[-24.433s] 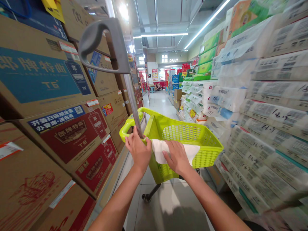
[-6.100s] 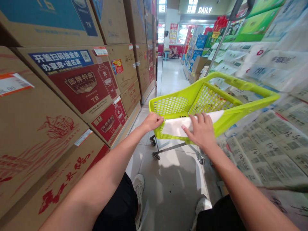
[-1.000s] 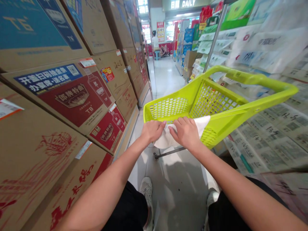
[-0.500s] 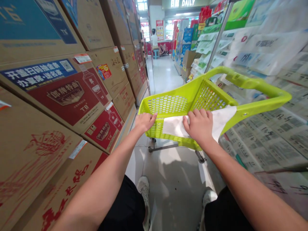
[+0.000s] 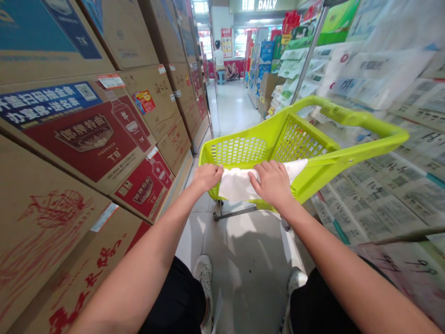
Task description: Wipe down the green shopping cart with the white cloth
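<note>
A lime-green shopping cart stands sideways in front of me, its handle end to the right. My left hand is closed over the cart's rim at the left corner, thumb along the top. My right hand presses a white cloth onto the near rim, fingers curled over the edge. The cloth drapes down the cart's outer side and spreads on both sides of the right hand. Inside, the part of the basket that shows holds nothing I can see.
Stacked cardboard cartons line the left side. Packs of tissue paper are piled on the right, close to the cart's handle. A metal post rises behind the cart. Far down the aisle a person sits on a blue stool.
My right hand has slid left along the rim with the cloth, closer to my left hand. The left hand keeps its hold on the corner. The view has shifted slightly.
</note>
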Available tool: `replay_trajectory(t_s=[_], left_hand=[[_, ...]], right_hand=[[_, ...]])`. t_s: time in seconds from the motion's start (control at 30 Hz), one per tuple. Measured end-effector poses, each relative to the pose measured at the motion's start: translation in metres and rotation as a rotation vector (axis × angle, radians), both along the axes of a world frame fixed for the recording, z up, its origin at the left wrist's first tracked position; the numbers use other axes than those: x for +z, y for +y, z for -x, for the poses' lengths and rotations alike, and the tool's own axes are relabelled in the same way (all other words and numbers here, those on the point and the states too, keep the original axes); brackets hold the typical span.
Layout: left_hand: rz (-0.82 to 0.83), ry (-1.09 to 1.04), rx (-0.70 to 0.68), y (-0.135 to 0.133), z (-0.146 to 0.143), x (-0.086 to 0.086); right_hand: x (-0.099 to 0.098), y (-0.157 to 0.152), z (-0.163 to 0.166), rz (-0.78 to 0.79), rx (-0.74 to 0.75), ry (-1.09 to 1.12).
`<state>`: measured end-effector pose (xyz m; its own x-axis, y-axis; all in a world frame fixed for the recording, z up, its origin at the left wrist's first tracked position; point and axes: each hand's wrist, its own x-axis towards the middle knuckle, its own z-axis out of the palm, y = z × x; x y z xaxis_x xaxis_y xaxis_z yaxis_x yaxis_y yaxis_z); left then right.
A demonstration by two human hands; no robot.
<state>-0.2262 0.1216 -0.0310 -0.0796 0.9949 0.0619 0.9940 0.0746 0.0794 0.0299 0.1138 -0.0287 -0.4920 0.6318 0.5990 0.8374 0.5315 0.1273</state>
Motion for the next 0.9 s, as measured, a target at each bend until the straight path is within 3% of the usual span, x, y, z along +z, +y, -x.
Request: replay_trajectory(t_s=[0.13,0.23,0.37,0.6,0.77,0.9], left_hand=[[-0.019,0.007,-0.011,0.013,0.027,0.000],[-0.048,0.023,0.026,0.014,0.032,-0.001],[-0.007,0.042,0.036,0.005,0.013,0.000],[0.017,0.011,-0.076,-0.021,-0.018,0.002],[0.052,-0.002,-0.080,-0.012,0.002,0.002],[0.005,0.023,-0.016,0.002,0.031,0.001]], right_hand=[[0.009,0.010,-0.025,-0.073,-0.078,0.015],[0.011,0.010,-0.031,-0.080,-0.110,0.024],[0.004,0.000,-0.011,-0.038,-0.138,0.062],[-0.011,-0.020,0.031,0.035,0.010,0.032],[-0.004,-0.016,0.023,0.077,0.096,-0.007],[0.006,-0.005,0.002,0.002,0.007,0.024]])
